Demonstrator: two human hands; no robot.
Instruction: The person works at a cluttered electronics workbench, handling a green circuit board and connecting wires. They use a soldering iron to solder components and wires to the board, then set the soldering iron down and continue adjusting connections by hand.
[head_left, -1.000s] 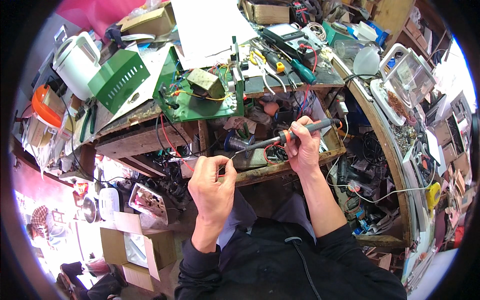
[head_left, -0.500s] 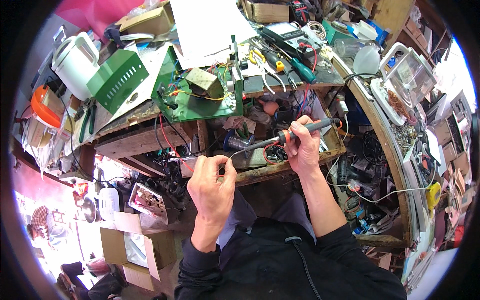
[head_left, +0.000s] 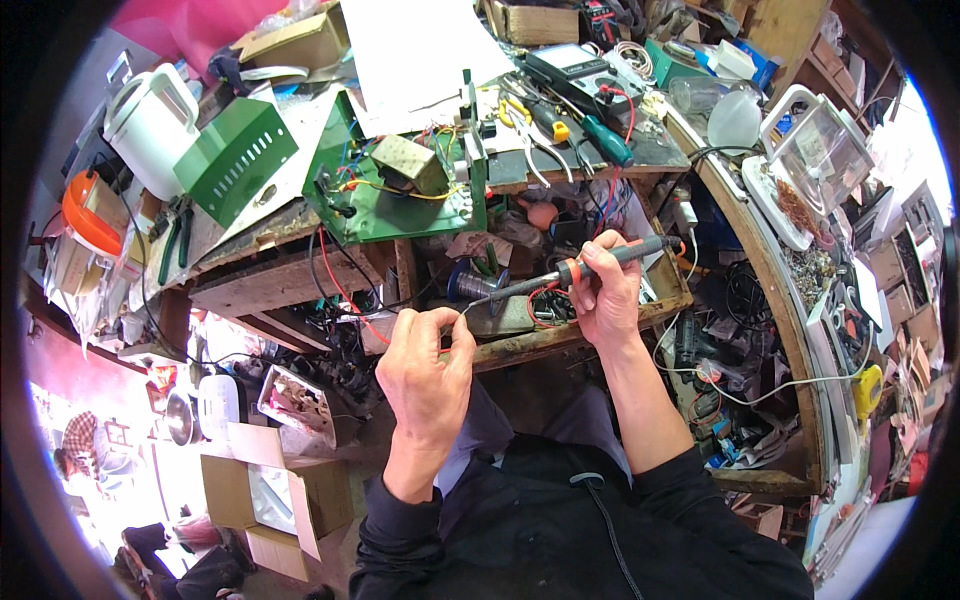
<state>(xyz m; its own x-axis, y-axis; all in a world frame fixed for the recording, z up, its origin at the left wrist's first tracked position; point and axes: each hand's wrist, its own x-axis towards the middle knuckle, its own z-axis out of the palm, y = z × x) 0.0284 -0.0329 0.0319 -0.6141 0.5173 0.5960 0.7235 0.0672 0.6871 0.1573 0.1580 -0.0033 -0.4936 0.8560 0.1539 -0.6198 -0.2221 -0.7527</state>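
Almost nothing is moved since before: the iron [head_left: 585, 267] is kept gripped in the right hand [head_left: 605, 295], its tip held at the wire [head_left: 462, 314] pinched by the left hand [head_left: 425, 375] over the drawer [head_left: 560, 335], so the joint is judged unfinished.

White kettle [head_left: 150, 125], green perforated cover [head_left: 235, 158], multimeter [head_left: 575, 70], cardboard box [head_left: 265, 500]

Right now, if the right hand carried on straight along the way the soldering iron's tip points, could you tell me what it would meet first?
Most likely the left hand: the right hand aims the grey-and-orange soldering iron leftward, its tip ending at the left fingertips, which seem to pinch something too small to identify. Depth is unclear.
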